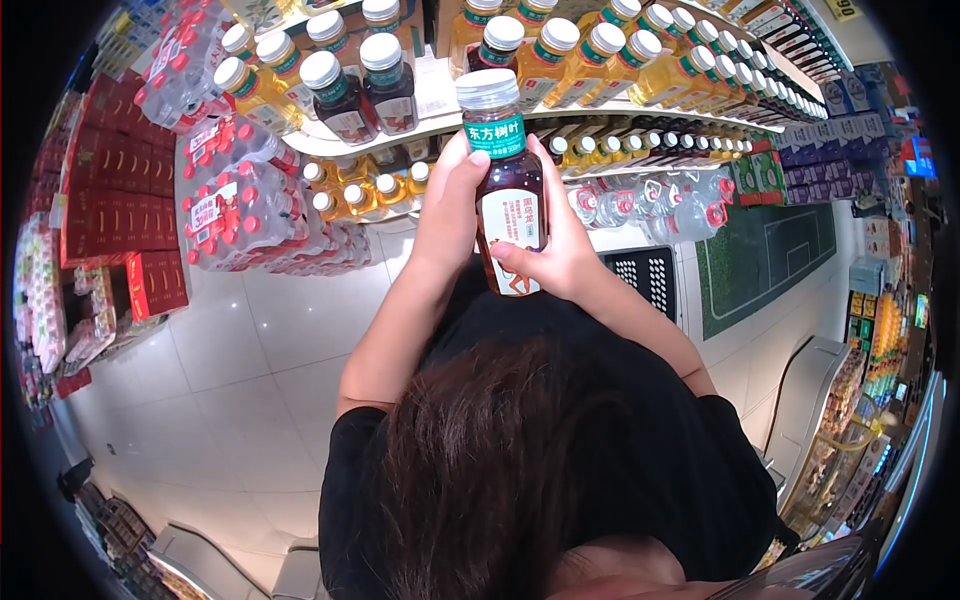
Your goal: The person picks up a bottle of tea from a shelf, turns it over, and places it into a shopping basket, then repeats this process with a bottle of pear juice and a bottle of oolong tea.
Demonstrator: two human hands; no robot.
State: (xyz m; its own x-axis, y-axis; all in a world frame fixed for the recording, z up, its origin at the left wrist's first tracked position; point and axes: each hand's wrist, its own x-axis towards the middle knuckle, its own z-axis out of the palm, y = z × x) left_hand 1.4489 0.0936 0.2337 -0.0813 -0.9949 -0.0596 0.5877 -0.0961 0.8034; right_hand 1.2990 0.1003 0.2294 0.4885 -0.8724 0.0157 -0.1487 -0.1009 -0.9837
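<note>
A dark tea bottle (pixel 513 180) with a white cap, a green neck band and a white label is held upright between both hands, in front of the shelf. My left hand (pixel 451 200) wraps its left side, with the thumb on the neck just under the green band. On the right side, my right hand (pixel 562 240) grips the lower part, its thumb across the label. Behind the bottle, rows of similar white-capped bottles (pixel 555 62) with amber and dark drinks line the shelf (pixel 440 124).
Shrink-wrapped red-capped bottles (pixel 243 205) are stacked on the left, beside red boxes (pixel 112 180). Large clear bottles (pixel 690 205) and a black crate (pixel 645 275) sit low on the right. A green mat (pixel 765 262) lies farther right on the tiled floor (pixel 235 390).
</note>
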